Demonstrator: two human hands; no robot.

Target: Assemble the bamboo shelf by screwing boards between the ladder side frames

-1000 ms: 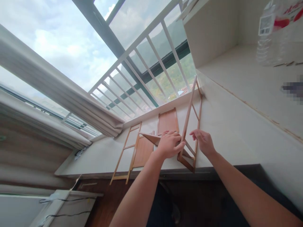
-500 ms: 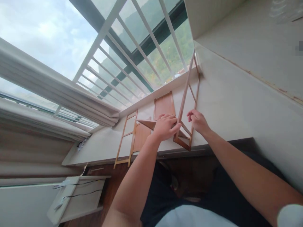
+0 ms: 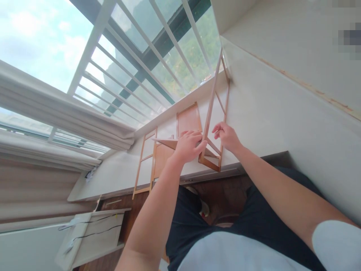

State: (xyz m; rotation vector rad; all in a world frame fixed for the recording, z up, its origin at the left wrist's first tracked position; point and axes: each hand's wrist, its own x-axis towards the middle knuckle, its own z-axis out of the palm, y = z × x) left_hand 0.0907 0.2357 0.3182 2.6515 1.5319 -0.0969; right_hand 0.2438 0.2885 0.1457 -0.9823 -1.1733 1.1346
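An upright wooden frame (image 3: pixel 208 164) with slim posts and crossbars stands on the white ledge before me. A flat wooden board (image 3: pixel 166 142) juts out leftward from it, roughly level. My left hand (image 3: pixel 189 146) is closed over the board where it meets the frame, its thumb against the near post. On the frame's other side, my right hand (image 3: pixel 226 136) has curled fingers pinched together beside the post. Whatever they may hold is too small to make out. The joint between board and frame is partly covered by my left hand.
A wooden panel (image 3: pixel 188 119) lies on the ledge (image 3: pixel 113 177) behind my left hand. Another ladder-like frame (image 3: pixel 137 169) with a panel (image 3: pixel 163 160) lies to its left. Barred windows and a curtain (image 3: pixel 84 113) border the ledge; a white cabinet (image 3: pixel 98 229) with cables stands lower left.
The whole view has shifted, so the frame and both hands appear slightly further left and higher. Both hands keep nearly the same places on and beside the frame.
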